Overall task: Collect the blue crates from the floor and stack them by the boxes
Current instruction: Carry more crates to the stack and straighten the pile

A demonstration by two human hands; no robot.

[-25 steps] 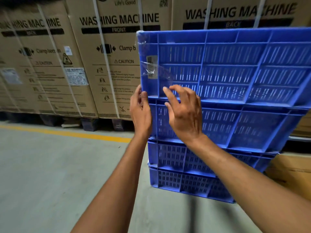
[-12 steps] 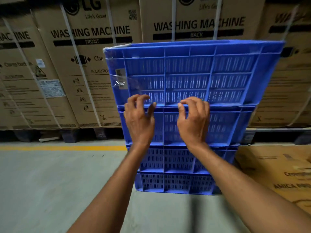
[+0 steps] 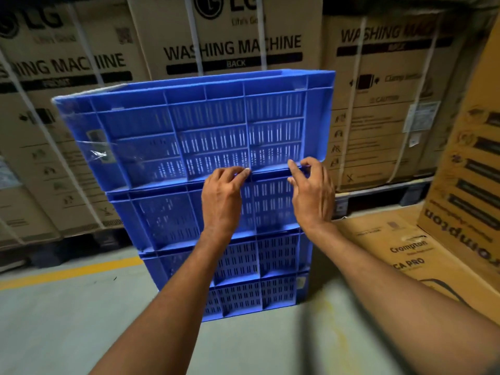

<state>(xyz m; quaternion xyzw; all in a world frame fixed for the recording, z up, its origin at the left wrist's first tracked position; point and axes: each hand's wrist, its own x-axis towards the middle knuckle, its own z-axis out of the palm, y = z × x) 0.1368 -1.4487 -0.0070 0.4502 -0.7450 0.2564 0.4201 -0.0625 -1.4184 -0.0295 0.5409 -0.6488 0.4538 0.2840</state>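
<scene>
Several blue slotted crates stand stacked on the floor in front of the washing machine boxes. The top blue crate sits on the stack, turned a little askew, with clear tape and a label on its left end. My left hand is curled, its fingertips and thumb pinching the top crate's lower rim where it meets the second crate. My right hand is at the same rim further right, fingers spread, only the index finger touching the edge.
Tall strapped cardboard boxes on dark pallets form a wall behind the stack. A flat Crompton box lies on the floor to the right, and another leans upright beside it. A yellow floor line runs left of the stack on grey concrete.
Both hands have slid right along the top crate's lower rim. My right hand's fingers have spread apart. The view has turned, and the Crompton boxes show more at the right.
</scene>
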